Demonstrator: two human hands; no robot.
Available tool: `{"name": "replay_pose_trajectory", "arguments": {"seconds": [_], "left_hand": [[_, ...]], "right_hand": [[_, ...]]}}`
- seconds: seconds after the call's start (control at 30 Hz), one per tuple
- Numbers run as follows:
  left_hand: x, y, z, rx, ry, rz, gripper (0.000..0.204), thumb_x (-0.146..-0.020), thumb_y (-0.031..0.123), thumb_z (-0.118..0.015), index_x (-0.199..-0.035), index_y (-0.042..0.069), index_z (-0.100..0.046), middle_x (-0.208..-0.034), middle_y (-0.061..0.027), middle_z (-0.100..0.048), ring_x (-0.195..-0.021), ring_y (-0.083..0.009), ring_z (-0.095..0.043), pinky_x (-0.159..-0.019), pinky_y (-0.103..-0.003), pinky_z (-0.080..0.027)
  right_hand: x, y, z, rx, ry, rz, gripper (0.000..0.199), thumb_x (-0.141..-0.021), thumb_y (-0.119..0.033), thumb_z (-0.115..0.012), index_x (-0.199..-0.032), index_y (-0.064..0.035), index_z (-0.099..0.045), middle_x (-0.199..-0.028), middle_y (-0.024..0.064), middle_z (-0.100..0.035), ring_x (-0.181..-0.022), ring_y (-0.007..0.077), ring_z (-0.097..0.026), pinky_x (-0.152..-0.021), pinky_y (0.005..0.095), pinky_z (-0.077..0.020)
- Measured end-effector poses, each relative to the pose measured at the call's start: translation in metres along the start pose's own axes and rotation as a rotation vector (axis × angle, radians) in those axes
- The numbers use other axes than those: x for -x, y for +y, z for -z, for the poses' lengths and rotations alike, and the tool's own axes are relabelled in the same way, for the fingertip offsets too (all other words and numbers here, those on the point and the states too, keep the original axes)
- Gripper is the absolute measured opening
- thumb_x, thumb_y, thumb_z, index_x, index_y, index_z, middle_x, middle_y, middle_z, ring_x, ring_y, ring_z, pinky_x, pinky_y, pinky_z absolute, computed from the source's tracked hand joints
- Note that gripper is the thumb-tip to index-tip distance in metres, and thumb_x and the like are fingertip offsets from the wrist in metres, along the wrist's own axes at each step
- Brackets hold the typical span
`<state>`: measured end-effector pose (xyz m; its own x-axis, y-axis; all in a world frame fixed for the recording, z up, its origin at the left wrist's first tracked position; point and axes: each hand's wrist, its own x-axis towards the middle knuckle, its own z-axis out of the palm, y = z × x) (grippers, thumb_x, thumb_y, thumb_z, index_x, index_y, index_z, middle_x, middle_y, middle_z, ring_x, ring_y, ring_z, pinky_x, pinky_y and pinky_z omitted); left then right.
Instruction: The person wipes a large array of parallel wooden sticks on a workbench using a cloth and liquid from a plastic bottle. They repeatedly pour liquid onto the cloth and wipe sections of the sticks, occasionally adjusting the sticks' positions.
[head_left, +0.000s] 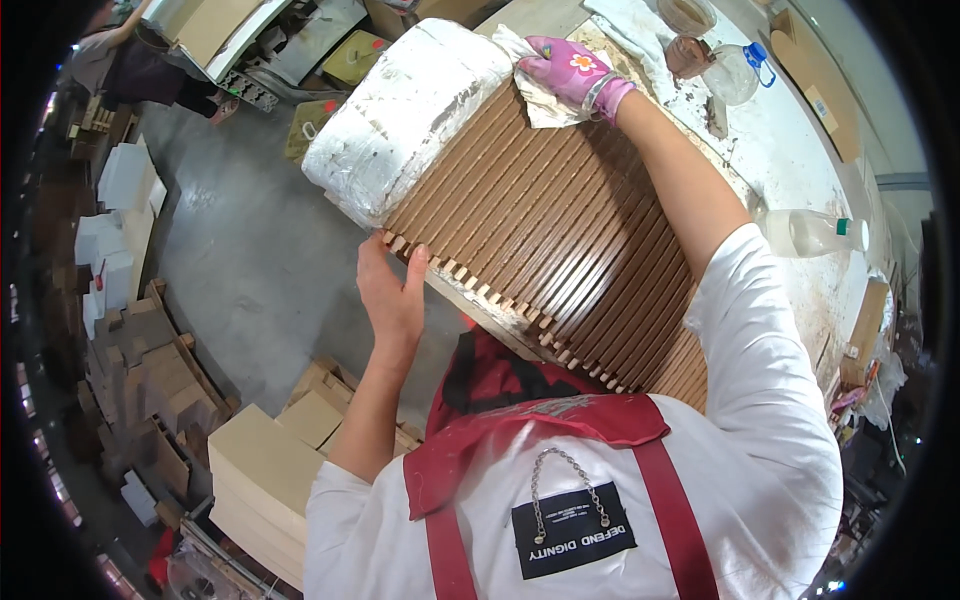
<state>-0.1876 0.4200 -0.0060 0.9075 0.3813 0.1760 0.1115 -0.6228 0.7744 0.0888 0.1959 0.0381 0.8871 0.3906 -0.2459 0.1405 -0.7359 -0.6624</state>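
A row of long brown wooden slats (540, 220) lies side by side on the workbench in front of me, their pale ends facing me. My left hand (392, 295) is bare and holds the slat ends at the near left corner, the thumb set apart from the fingers. At the far ends of the slats, my right hand (575, 75), in a pink-purple glove with a flower on it, is closed on a white cloth (548, 108). The cloth rests against the slats. Some of the right fingers are hidden by the glove's back and the cloth.
Left of the slats sits a bulky block in whitish, stained wrapping (410, 110). A clear jug with a blue cap (735, 75) and a clear bottle (805, 233) are on the bench at right. Stacked boards (265, 470) stand low at left. Another person (135, 65) is at far left.
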Motion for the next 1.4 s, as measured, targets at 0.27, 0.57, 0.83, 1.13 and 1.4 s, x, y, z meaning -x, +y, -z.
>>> {"name": "replay_pose_trajectory", "arguments": {"seconds": [0.27,0.57,0.83,1.13,1.4], "left_hand": [[0.015,0.005,0.000,-0.144,-0.096,-0.099,0.044,-0.081,0.025,-0.071,-0.109,-0.003,-0.053,-0.099,-0.0181,-0.057,-0.093,-0.0367,-0.054,-0.081,-0.042,-0.042],[-0.001,0.002,0.013,0.047,-0.093,-0.168,0.037,-0.089,0.017,-0.062,-0.121,0.000,-0.053,-0.116,-0.0191,-0.059,-0.108,-0.0353,-0.054,-0.093,-0.042,-0.041],[-0.011,-0.022,-0.004,0.318,-0.215,0.213,0.038,-0.088,0.019,-0.064,-0.119,-0.002,-0.058,-0.106,-0.0194,-0.063,-0.096,-0.0319,-0.058,-0.086,-0.037,-0.046],[-0.020,0.006,-0.005,0.197,-0.155,0.009,0.038,-0.091,0.023,-0.060,-0.120,-0.002,-0.057,-0.108,-0.0225,-0.063,-0.097,-0.0346,-0.060,-0.087,-0.038,-0.045],[-0.022,0.004,-0.011,0.278,-0.168,0.070,0.036,-0.085,0.019,-0.067,-0.111,-0.004,-0.059,-0.094,-0.0220,-0.067,-0.084,-0.0356,-0.065,-0.076,-0.040,-0.050]], "right_hand": [[0.022,0.026,-0.001,0.090,0.080,0.059,0.051,-0.091,-0.041,-0.053,-0.129,-0.0067,-0.054,-0.112,0.0209,-0.065,-0.104,0.0337,-0.061,-0.090,0.0378,-0.0465],[0.034,0.048,0.004,0.044,0.343,0.118,0.061,-0.090,-0.046,-0.057,-0.132,-0.0027,-0.049,-0.116,0.0205,-0.063,-0.109,0.0315,-0.060,-0.092,0.0361,-0.0457],[0.064,0.002,0.010,-0.372,0.416,0.281,0.039,-0.092,-0.029,-0.062,-0.118,0.0000,-0.059,-0.097,0.0108,-0.066,-0.080,0.0144,-0.062,-0.072,0.0275,-0.0518],[0.074,-0.012,-0.033,0.346,0.292,0.458,0.037,-0.090,-0.032,-0.062,-0.113,-0.0034,-0.059,-0.098,0.0170,-0.062,-0.084,0.0328,-0.062,-0.074,0.0384,-0.0498],[0.102,-0.054,-0.088,0.389,0.032,0.607,0.040,-0.089,-0.039,-0.057,-0.118,-0.0112,-0.054,-0.099,0.0111,-0.065,-0.091,0.0181,-0.065,-0.061,0.0296,-0.0595]]}}
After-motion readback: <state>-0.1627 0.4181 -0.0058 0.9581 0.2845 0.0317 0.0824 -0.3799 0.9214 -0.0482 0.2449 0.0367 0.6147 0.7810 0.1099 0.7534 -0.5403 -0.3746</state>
